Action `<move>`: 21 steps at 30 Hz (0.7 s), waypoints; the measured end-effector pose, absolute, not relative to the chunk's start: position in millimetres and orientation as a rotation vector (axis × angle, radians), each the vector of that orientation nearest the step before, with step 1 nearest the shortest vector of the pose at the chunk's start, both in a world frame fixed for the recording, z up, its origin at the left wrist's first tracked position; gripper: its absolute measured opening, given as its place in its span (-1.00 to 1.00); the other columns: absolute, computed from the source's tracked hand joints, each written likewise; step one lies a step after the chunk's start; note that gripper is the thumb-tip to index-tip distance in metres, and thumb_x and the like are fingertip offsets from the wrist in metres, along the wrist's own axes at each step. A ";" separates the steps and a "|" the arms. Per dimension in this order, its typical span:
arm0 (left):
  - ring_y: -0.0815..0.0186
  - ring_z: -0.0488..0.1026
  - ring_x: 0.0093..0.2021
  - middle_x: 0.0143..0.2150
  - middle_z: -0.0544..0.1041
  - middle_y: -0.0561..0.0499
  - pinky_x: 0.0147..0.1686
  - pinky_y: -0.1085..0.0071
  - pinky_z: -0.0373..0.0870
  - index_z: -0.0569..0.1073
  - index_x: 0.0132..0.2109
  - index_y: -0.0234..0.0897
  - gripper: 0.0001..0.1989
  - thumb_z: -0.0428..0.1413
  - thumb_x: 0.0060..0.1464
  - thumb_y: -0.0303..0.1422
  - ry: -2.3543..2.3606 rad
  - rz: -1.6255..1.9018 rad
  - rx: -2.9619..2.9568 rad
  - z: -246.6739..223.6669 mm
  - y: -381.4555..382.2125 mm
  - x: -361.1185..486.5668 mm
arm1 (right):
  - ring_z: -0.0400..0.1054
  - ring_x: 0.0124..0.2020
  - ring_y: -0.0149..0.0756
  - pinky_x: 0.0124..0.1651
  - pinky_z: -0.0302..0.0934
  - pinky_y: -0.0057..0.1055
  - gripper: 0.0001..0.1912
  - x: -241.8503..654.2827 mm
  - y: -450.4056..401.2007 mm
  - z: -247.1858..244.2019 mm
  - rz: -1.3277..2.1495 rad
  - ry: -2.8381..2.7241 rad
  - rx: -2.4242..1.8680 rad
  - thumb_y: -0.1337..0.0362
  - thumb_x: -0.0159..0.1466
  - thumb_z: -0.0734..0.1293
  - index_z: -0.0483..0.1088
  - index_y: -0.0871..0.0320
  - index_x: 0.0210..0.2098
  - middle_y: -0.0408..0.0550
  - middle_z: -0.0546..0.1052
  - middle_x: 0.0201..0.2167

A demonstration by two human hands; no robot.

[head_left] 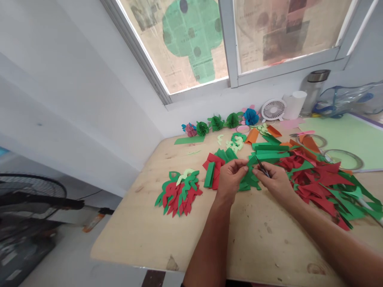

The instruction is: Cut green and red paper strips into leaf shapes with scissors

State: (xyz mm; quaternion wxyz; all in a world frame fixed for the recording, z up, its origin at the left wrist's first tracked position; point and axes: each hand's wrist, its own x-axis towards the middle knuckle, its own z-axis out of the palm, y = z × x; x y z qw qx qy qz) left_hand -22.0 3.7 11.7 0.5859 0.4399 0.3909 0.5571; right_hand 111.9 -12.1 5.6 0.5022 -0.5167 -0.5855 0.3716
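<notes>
At the middle of the table, my left hand (232, 178) pinches a piece of green paper (252, 161) between thumb and fingertips. My right hand (275, 181) is closed around a pair of scissors (262, 167), whose dark blades point up and away from me. Its fingertips are close to the green paper too; whether they grip it I cannot tell. More green paper lies under both hands. Just left of my left hand are folded red paper (216, 181) and a folded green strip (209, 174). Farther left sits a pile of red and green leaf-shaped cutouts (179, 193).
Red and green paper scraps (323, 179) heap up at the right, beside rolls of tape (344, 158). Along the wall stand paper flowers (217, 122), a small white fan (273, 109) and a bottle (314, 91). Pale green cutouts (235, 144) lie behind my hands.
</notes>
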 end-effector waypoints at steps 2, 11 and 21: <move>0.48 0.35 -0.45 -0.48 0.49 0.07 -0.38 0.52 0.24 0.52 -0.36 -0.33 -0.84 0.25 -0.19 -0.43 0.920 1.286 1.019 11.8 3.0 -20.2 | 0.03 -0.67 -0.45 -0.62 -0.05 -0.49 -0.75 112.1 -11.5 5.3 0.875 -1.400 -1.268 0.10 0.08 0.29 0.30 0.15 -0.56 -0.26 0.16 -0.72; 0.43 0.39 -0.51 -0.55 0.44 0.09 -0.42 0.49 0.26 0.40 -0.46 -0.32 -0.80 0.26 -0.21 -0.34 0.907 1.227 0.978 7.8 4.7 -19.5 | 0.04 -0.66 -0.44 -0.62 -0.03 -0.47 -0.72 112.0 -14.4 8.1 0.981 -1.354 -1.160 0.04 0.15 0.27 0.34 0.15 -0.45 -0.26 0.18 -0.69; 0.45 0.37 -0.59 -0.58 0.42 0.13 -0.44 0.47 0.28 0.42 -0.42 -0.34 -0.82 0.25 -0.23 -0.40 0.885 1.288 0.870 14.9 7.4 -32.3 | -0.05 -0.68 -0.46 -0.62 -0.13 -0.48 -0.54 116.8 -9.6 -1.0 1.048 -1.529 -1.162 -0.07 0.26 0.13 0.32 0.18 -0.49 -0.29 0.07 -0.74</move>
